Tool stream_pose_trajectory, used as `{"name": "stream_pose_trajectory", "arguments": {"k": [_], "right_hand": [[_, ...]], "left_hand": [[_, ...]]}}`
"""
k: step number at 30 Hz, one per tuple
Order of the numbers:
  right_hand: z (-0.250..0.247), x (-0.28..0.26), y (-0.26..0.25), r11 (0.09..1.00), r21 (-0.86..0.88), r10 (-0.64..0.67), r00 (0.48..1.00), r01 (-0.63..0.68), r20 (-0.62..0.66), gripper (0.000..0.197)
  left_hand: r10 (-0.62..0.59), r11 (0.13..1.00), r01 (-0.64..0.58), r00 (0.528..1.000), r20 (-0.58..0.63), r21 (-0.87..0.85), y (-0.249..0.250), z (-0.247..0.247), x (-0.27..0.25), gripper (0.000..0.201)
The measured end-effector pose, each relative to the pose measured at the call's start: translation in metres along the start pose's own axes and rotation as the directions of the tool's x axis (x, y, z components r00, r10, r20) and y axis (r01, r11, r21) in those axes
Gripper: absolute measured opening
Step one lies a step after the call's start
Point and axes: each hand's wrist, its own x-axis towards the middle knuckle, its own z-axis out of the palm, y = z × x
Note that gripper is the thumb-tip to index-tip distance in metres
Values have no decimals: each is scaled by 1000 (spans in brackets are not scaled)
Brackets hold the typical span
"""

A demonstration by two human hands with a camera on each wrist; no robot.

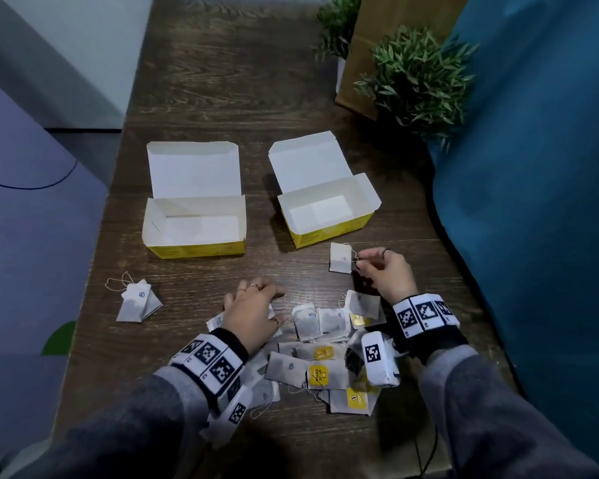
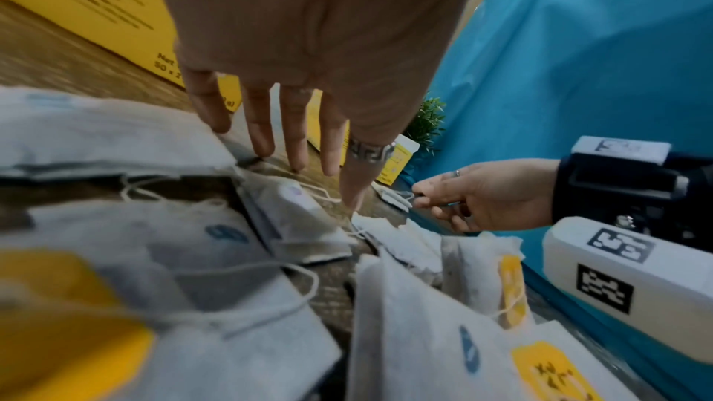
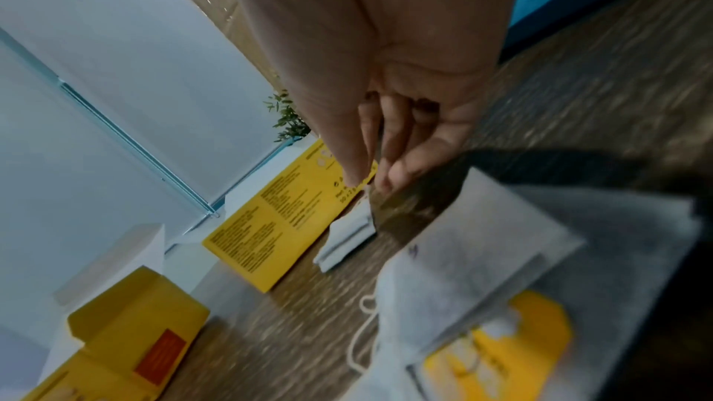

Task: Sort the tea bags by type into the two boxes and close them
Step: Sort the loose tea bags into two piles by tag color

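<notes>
Two yellow boxes stand open with lids up, the left box [image 1: 194, 245] and the right box [image 1: 329, 233]; both look empty. Several tea bags with blue, purple or yellow tags lie in a pile [image 1: 322, 344] at the near middle of the table. My left hand [image 1: 253, 305] is spread over the pile's left part, its straight fingers [image 2: 293, 139] reaching down to the table and the bags. My right hand [image 1: 382, 271] pinches the string of a purple-marked tea bag [image 1: 339, 258], just in front of the right box. This bag [image 3: 347, 234] also shows in the right wrist view.
Two blue-tagged tea bags [image 1: 137, 302] lie apart at the left, near the table's left edge. Potted plants [image 1: 419, 74] and a brown paper bag [image 1: 377, 36] stand at the back right. Blue fabric [image 1: 533, 202] borders the table's right side.
</notes>
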Motion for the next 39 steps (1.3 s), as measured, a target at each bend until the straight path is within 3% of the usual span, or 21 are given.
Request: {"name": "stream_pose_trajectory", "arguments": {"k": [2, 5, 7, 12, 18, 20, 22, 24, 27, 30, 34, 39], "right_hand": [[-9, -2, 7, 991, -131, -35, 998, 42, 56, 22], [-16, -11, 16, 950, -309, 58, 950, 42, 308, 40], [-18, -16, 18, 923, -378, 71, 935, 70, 347, 41], [-22, -24, 18, 894, -437, 15, 969, 98, 248, 27], [-32, -33, 6, 960, -229, -159, 987, 163, 37, 15], [-33, -36, 3, 969, -161, -192, 981, 188, -7, 15], [-30, -41, -2, 983, -26, -180, 983, 180, -19, 20], [-25, -50, -11, 967, 239, -113, 991, 93, 68, 19], [-8, -64, -25, 779, 610, -49, 957, -143, 286, 10], [7, -70, -34, 675, 697, -69, 919, -244, 389, 8], [21, -76, -43, 648, 718, -110, 901, -255, 420, 7], [26, -79, -49, 679, 700, -159, 887, -220, 433, 5]], "left_hand": [[-8, 1000, 8, 1000, 24, 6, -1, -3, -2, 50], [-16, 1000, 15, 996, 90, 8, -7, -7, -1, 58], [3, 998, 3, 993, 122, -55, -12, -6, 4, 60], [20, 990, -1, 992, 126, -144, -19, 0, 11, 51], [3, 1000, 0, 992, 127, -23, -21, -5, 9, 47], [3, 1000, -4, 997, 76, 17, -18, -9, 4, 40], [53, 994, -55, 998, -19, -98, -13, -13, 1, 31], [89, 921, -106, 994, -62, -374, -4, -20, -2, 26], [87, 635, 1, 994, 73, -773, 17, -32, -5, 26], [87, 375, 100, 986, 143, -922, 26, -38, -8, 22], [53, 326, 40, 997, 60, -944, 20, -44, -11, 10], [-6, 255, 66, 998, 66, -965, 10, -45, -13, 9]]}}
